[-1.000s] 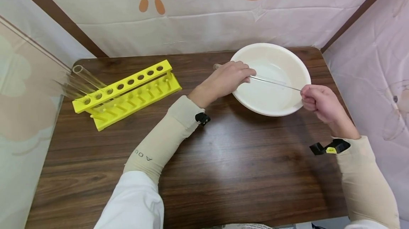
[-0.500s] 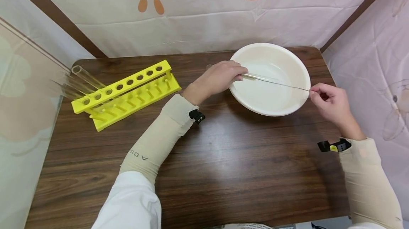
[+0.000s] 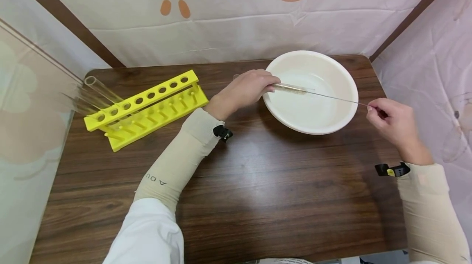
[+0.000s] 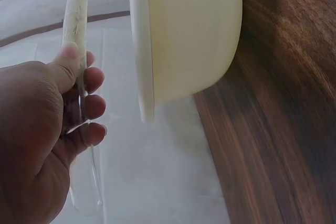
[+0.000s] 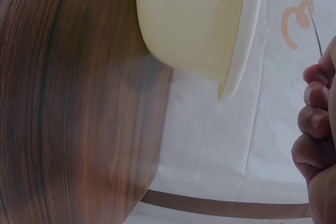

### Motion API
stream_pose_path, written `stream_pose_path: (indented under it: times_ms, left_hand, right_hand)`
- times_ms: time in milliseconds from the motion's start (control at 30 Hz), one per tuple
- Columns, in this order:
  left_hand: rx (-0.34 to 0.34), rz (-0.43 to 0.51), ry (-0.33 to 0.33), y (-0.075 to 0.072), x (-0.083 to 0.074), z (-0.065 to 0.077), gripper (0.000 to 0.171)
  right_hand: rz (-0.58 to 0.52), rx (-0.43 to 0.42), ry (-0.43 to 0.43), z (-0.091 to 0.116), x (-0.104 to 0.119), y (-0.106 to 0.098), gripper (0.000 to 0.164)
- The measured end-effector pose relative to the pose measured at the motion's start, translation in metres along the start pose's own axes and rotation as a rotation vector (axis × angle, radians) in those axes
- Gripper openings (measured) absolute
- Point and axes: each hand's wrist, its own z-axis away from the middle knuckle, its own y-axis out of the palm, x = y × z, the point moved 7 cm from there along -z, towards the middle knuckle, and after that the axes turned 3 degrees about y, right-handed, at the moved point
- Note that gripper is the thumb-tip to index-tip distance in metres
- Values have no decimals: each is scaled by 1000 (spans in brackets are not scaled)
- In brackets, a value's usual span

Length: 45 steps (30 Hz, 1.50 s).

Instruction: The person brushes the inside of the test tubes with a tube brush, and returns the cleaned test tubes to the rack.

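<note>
My left hand (image 3: 248,88) grips a clear glass test tube (image 4: 86,184) above the near-left side of a white basin (image 3: 313,112). The tube lies nearly level, its mouth toward the right and its rounded end showing behind the hand. Inside its mouth end sit the pale bristles (image 4: 77,19) of a test tube brush (image 3: 337,98). From there the thin wire handle runs across the basin to my right hand (image 3: 396,125), which pinches its end beyond the right rim. In the right wrist view, the curled fingers (image 5: 315,121) and part of the twisted wire show.
At the left of the wooden table (image 3: 239,198) stands a yellow test tube rack (image 3: 145,98). Several clear tubes (image 3: 103,89) lean in its left end. Pale curtains (image 3: 228,34) hang behind and beside the table.
My right hand has moved right, drawing the brush partly out, so more wire shows. My left hand has shifted left with the tube, and the bristles are now visible near its mouth.
</note>
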Motion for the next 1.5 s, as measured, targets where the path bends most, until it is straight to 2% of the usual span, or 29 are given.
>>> stream_pose_path:
  times_ms: [267,400,600,700,767,900,967,1100,1200,1267,1367,1500]
  left_hand:
    - [6,25,-59,-4,7,7,34]
    - [4,26,-82,-5,11,10,34]
    - [-10,30,-109,-5,18,14,34]
    - [-6,28,-113,-4,20,14,34]
    - [-5,34,-96,-4,18,12,33]
    - [-9,44,-74,-3,15,8,32]
    - [-17,48,-64,-4,14,8,31]
    - [-23,38,-36,-6,12,9,29]
    - [-19,32,-21,-7,11,10,27]
    - [-23,28,-12,-7,11,11,26]
    - [-28,21,-3,-10,10,11,25]
    - [-25,27,-35,-13,12,11,27]
  right_hand:
    - [132,-92,-99,2,3,-5,31]
    - [158,-121,-104,3,-1,-8,32]
    - [183,-124,-96,6,-9,-16,33]
    - [177,-66,-87,10,-13,-17,34]
    - [135,-9,-47,12,-17,-20,27]
    - [11,142,107,15,-30,-25,11]
    - [-51,219,179,16,-34,-25,14]
    - [-257,395,308,21,-43,-21,30]
    - [-428,515,353,28,-46,-19,39]
    - [-511,565,357,33,-48,-19,41]
    - [-591,574,362,38,-53,-19,41]
    - [-576,453,372,36,-59,-25,37]
